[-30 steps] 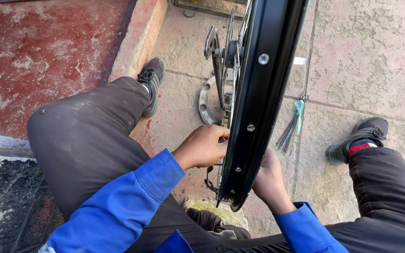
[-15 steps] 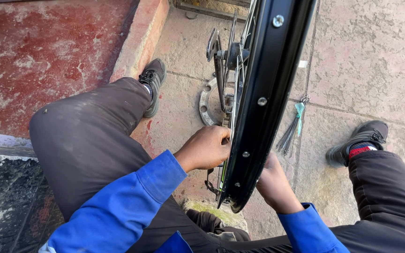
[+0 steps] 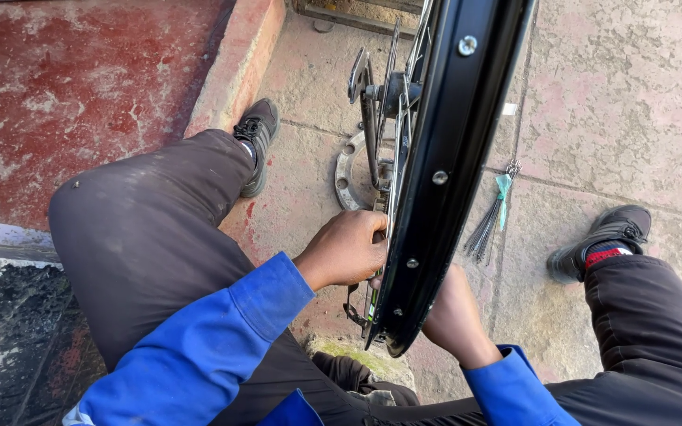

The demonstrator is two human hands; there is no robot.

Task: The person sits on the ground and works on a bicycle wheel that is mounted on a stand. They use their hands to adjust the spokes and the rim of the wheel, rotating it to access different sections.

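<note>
The big black wheel rim (image 3: 447, 170) stands up between the knees. The left hand (image 3: 346, 251) is closed on its near left side; the right hand (image 3: 453, 310) presses the right side, grip hidden. It looks stiff, hard and light; hold the rim, not the thin spokes (image 3: 401, 150)

Right hand (image 3: 453, 315) mostly hidden behind black wheel rim (image 3: 444, 181); left hand (image 3: 346, 250) fingertips hidden too. Rim cut off at twelve o'clock. Spoke bundle (image 3: 489, 217) too small to count.
</note>
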